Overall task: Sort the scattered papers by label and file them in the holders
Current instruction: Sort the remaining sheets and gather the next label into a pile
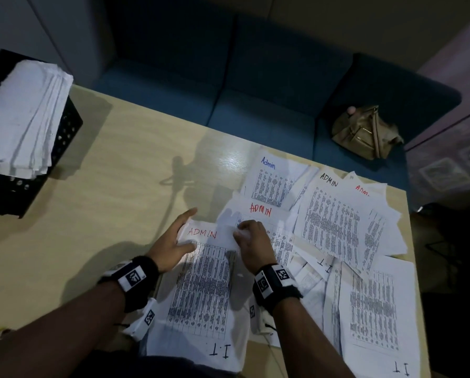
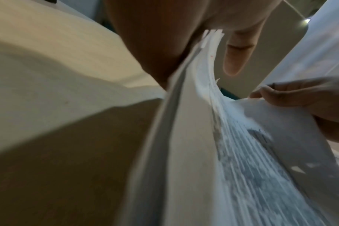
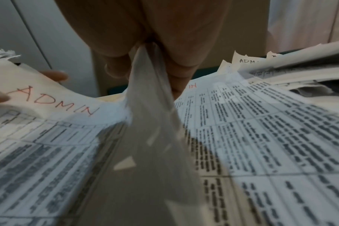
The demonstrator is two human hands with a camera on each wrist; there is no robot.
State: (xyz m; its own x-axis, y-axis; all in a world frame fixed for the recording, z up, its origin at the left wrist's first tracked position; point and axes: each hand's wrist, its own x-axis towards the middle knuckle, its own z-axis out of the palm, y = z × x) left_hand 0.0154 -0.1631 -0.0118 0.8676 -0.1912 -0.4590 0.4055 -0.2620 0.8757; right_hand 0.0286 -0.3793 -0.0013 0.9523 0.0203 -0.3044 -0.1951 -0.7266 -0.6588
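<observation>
A white printed sheet headed ADMIN in red [image 1: 201, 268] tops a stack of sheets in front of me. My left hand [image 1: 178, 234] holds the stack's upper left edge, thumb on top and fingers behind; the left wrist view shows the stack's edges [image 2: 194, 137] running between thumb and finger [image 2: 236, 58]. My right hand [image 1: 242, 234] pinches the top sheet's upper right corner, and that corner [image 3: 151, 122] rises to my fingers [image 3: 116, 68]. A black perforated holder [image 1: 65, 132] stands at the table's far left, filled with white papers [image 1: 24, 113].
More sheets lie scattered over the right half of the wooden table [image 1: 105, 186]: one headed Admin in blue [image 1: 272, 181], one ADMIN in black [image 1: 334, 214], several marked I.T [image 1: 375, 304]. A blue sofa [image 1: 255, 91] with a tan bag [image 1: 364, 132] stands beyond the table.
</observation>
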